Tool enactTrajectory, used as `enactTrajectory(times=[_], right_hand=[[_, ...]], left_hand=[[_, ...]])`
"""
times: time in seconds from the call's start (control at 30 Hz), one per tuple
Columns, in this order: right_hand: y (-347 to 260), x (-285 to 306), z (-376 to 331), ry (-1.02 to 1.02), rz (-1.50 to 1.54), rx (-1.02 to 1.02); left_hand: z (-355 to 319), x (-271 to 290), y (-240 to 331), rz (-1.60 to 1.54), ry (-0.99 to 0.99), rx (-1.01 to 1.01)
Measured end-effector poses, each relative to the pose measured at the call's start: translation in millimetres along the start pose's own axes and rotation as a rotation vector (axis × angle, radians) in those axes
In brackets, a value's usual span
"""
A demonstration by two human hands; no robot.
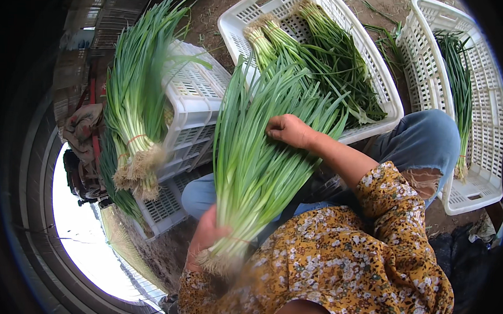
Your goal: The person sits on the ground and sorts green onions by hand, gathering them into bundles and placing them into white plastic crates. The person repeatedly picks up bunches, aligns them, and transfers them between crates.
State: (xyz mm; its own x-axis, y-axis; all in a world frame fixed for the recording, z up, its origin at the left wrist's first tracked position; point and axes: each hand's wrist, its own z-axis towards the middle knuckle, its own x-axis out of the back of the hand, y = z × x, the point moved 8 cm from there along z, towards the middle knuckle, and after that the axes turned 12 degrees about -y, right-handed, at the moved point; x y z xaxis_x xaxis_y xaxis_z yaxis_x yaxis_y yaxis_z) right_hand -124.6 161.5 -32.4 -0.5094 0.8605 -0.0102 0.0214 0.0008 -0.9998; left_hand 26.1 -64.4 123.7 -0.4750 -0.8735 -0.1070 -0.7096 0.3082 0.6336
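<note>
Across my lap lies a large bunch of green onions (263, 152), its leaves pointing away and its pale stalks and hairy roots near my body. A thin red band circles the stalks low down. My left hand (207, 233) is closed round the left side of the stalks, just above the roots. Among the leaves on the right side, my right hand (290, 130) is closed, with its fingers curled down onto them; the fingertips are partly hidden.
At left, banded green onion bunches (137, 103) rest on stacked white crates (201, 94), roots hanging over the edge. Ahead, an open white crate (389, 98) holds more bunches. Another white crate (426, 63) at far right contains a bunch. Loose leaves (385, 45) lie on the ground.
</note>
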Motion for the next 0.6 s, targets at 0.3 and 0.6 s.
enactTrajectory(times=[0.3,0.6], right_hand=[[3.0,-6.5,-5.9,-0.134,0.415,-0.147],[-18.9,-32.4,-17.7,-0.592,0.052,-0.305]], left_hand=[[3.2,-12.9,11.2,-0.047,0.019,0.002],[4.8,-5.2,2.2,0.0,0.009,-0.003]])
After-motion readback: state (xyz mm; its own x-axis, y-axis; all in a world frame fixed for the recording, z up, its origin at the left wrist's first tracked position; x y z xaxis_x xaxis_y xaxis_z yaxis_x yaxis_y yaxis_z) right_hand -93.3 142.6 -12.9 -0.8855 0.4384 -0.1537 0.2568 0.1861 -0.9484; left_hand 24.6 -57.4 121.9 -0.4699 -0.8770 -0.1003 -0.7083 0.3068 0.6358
